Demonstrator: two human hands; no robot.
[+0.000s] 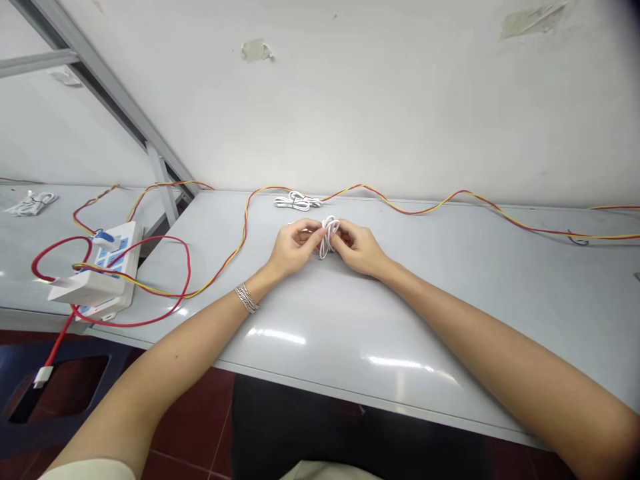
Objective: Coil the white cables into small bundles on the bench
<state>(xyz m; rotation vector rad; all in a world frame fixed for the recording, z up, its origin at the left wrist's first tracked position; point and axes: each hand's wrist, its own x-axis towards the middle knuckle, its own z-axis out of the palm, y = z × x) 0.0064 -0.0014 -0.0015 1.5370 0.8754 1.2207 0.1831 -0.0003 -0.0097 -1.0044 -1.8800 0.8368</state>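
A small coiled white cable is held upright just above the grey table, between my two hands. My left hand pinches its left side with thumb and fingers. On the coil's right side, my right hand grips it in the same way, with the fingertips of both hands nearly meeting. Behind my left hand, a bundled white cable with a dark tie lies near the table's back edge.
A white power strip with a plugged-in white adapter and looping red cable sits at the left. A red-and-yellow wire runs along the back by the wall. Another white cable bundle lies far left.
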